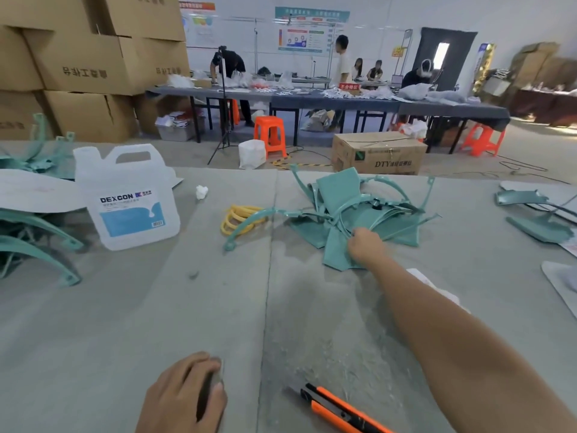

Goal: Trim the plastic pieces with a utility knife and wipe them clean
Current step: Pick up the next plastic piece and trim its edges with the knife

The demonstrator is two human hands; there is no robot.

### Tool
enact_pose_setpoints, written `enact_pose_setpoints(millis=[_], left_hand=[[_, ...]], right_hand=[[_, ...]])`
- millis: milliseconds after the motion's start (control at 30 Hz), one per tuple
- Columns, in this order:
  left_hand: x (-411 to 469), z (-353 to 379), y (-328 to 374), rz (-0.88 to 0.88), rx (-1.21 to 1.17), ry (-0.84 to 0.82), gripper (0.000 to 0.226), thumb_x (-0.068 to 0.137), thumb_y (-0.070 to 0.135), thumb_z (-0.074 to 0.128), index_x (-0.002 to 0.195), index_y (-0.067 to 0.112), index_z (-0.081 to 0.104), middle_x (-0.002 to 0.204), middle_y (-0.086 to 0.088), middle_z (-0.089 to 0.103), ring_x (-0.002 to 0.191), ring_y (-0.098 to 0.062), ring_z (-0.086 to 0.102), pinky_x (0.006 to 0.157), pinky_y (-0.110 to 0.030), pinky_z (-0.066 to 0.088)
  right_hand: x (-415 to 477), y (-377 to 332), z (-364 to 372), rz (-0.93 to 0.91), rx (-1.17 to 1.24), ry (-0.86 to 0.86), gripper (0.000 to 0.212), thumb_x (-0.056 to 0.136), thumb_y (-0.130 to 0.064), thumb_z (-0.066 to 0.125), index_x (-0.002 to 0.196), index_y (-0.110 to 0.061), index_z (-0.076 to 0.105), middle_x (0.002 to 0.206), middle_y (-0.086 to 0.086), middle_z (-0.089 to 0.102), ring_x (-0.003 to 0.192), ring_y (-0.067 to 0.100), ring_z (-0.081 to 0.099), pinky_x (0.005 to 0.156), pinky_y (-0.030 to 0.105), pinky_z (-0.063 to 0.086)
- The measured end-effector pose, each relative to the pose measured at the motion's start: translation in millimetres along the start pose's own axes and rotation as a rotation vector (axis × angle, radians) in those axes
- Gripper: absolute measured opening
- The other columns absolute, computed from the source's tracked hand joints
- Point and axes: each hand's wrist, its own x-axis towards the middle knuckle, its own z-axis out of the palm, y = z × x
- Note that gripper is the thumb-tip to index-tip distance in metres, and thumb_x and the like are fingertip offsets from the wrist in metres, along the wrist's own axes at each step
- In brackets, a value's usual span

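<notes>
A heap of teal plastic pieces (352, 210) lies in the middle of the grey table (125, 323). My right hand (363, 246) reaches out to the near edge of the heap and its fingers curl on a flat teal piece. My left hand (184, 395) rests at the near edge with fingers curled round a small dark object that I cannot identify. An orange and black utility knife (340, 410) lies on the table between my arms, among fine plastic shavings. A white cloth (437, 289) shows partly from under my right forearm.
A white DEXCON jug (128, 198) stands at the left. Yellow plastic rings (239, 218) and a small white wad (201, 192) lie near it. More teal pieces sit at the far left (34, 242) and the far right (537, 214). Boxes, stools and people fill the background.
</notes>
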Motion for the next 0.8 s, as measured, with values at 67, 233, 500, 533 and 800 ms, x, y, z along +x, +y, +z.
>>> enact_pose_setpoints(millis=[67, 233, 500, 533, 800], left_hand=[[1, -1, 0, 0.01, 0.004, 0.002, 0.032, 0.075, 0.043, 0.052, 0.087, 0.026, 0.075, 0.101, 0.006, 0.072, 0.095, -0.009, 0.056, 0.082, -0.024, 0.039], [-2, 0, 4, -0.016, 0.047, -0.058, 0.033, 0.075, 0.045, 0.049, 0.088, 0.027, 0.074, 0.102, 0.006, 0.071, 0.088, -0.023, 0.07, 0.079, -0.028, 0.044], [-1, -5, 10, -0.039, 0.068, -0.095, 0.039, 0.077, 0.044, 0.047, 0.087, 0.019, 0.076, 0.099, -0.002, 0.073, 0.088, -0.032, 0.072, 0.075, -0.046, 0.055], [-2, -6, 9, -0.048, 0.054, -0.107, 0.04, 0.077, 0.045, 0.047, 0.088, 0.02, 0.075, 0.1, -0.001, 0.072, 0.09, -0.032, 0.071, 0.077, -0.046, 0.055], [5, -25, 15, -0.351, -0.315, -0.044, 0.079, 0.077, 0.041, 0.083, 0.145, 0.033, 0.043, 0.148, 0.013, 0.045, 0.14, -0.013, 0.04, 0.113, -0.032, 0.033]], right_hand=[[6, -2, -1, -0.016, -0.024, 0.022, 0.025, 0.103, -0.019, 0.046, 0.082, -0.005, 0.046, 0.101, 0.021, 0.062, 0.096, 0.036, 0.058, 0.077, 0.037, 0.043], [-13, 1, -43, -0.115, -0.139, 0.107, 0.035, 0.096, -0.037, 0.067, 0.083, -0.009, 0.051, 0.078, 0.005, 0.052, 0.08, 0.027, 0.053, 0.067, 0.035, 0.04], [-95, 10, -125, -0.274, 0.51, 0.298, 0.033, 0.096, -0.047, 0.064, 0.078, -0.02, 0.061, 0.065, -0.008, 0.054, 0.059, 0.012, 0.046, 0.057, 0.032, 0.033], [-110, 11, -129, -0.267, 0.623, 0.28, 0.032, 0.097, -0.048, 0.062, 0.074, -0.025, 0.061, 0.06, -0.013, 0.052, 0.054, 0.008, 0.043, 0.055, 0.03, 0.033], [-236, 25, -94, -0.189, 1.111, -0.115, 0.041, 0.094, -0.056, 0.056, 0.069, -0.024, 0.049, 0.058, -0.006, 0.024, 0.045, 0.01, 0.02, 0.039, 0.019, 0.022]])
